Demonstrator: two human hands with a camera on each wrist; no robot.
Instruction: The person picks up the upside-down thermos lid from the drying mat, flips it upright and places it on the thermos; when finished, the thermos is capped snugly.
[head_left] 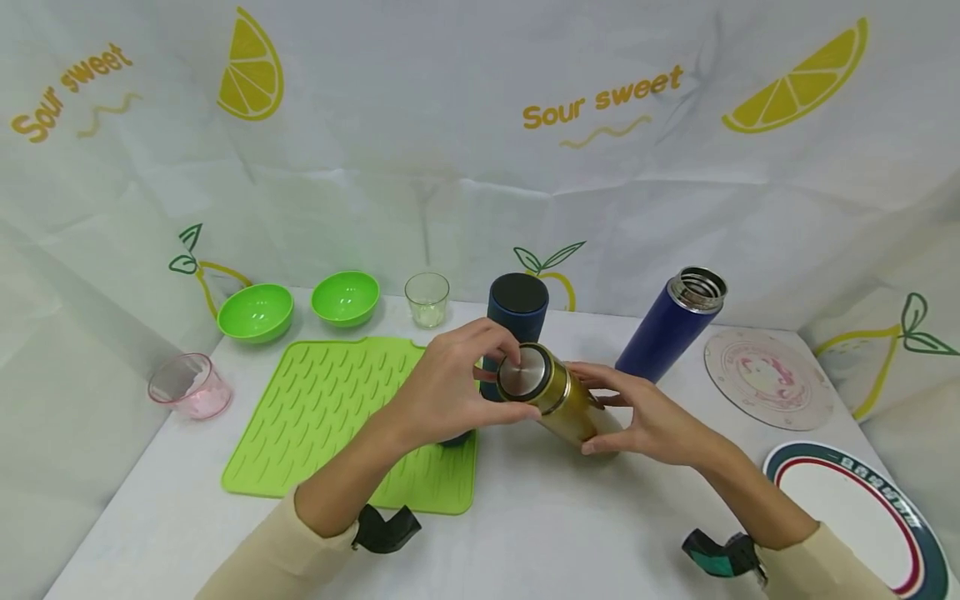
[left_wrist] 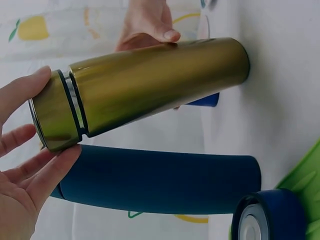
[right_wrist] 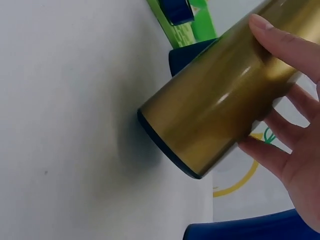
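A gold thermos (head_left: 576, 414) leans between both hands, its base low over the white table. My left hand (head_left: 448, 382) grips the lid (left_wrist: 56, 112) with thumb and fingers round its edge. A narrow gap with a silvery band shows between lid and body in the left wrist view. My right hand (head_left: 651, 417) holds the thermos body, thumb on one side and fingers on the other. Right behind the gold thermos a dark blue bottle (head_left: 517, 302) stands capped. Partly hidden under my left wrist, a blue lid (left_wrist: 280, 217) lies on the green mat (head_left: 330, 417).
An uncapped blue thermos (head_left: 663, 333) stands at the back right, near a pink round mat (head_left: 768, 379) and a white oval plate (head_left: 840, 508). Two green bowls (head_left: 345, 298), a clear glass (head_left: 427, 302) and a pink glass (head_left: 197, 392) stand at the back left.
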